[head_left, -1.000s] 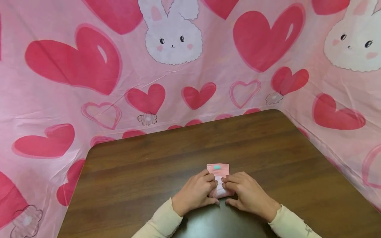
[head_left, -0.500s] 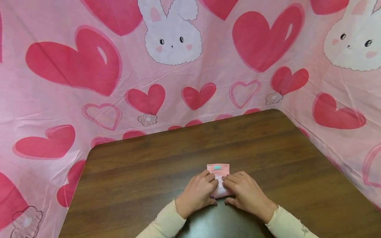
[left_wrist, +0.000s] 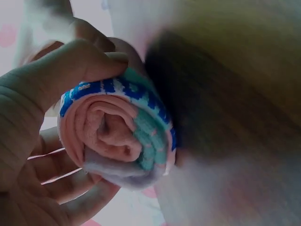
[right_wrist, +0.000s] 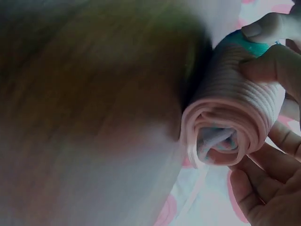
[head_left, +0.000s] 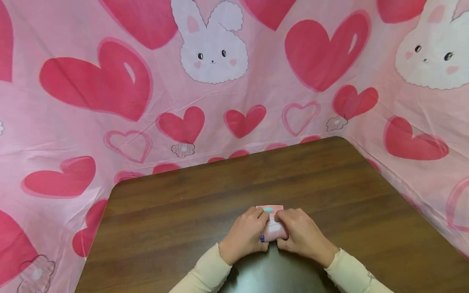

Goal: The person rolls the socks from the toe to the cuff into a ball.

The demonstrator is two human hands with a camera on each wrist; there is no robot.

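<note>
A small pink ribbed sock (head_left: 275,232) is rolled up on the table, its flat far end showing a teal patch. My left hand (head_left: 246,232) grips the roll's left side, fingers over the top and thumb at the near edge. On the other side my right hand (head_left: 304,234) holds it the same way. In the left wrist view the coiled end (left_wrist: 113,132) shows pink, teal and pale layers inside a blue-and-white patterned band. The right wrist view shows the other coiled end with its ribbed pink outer layer (right_wrist: 240,89).
The brown wood-grain table (head_left: 190,203) has rounded far corners. Behind it and along both sides hangs a pink cloth backdrop (head_left: 227,93) printed with hearts and rabbits.
My fingers have curled further round the sock, and its near part has become a thicker roll. A blue bit now shows by my left thumb. The head view has shifted slightly.
</note>
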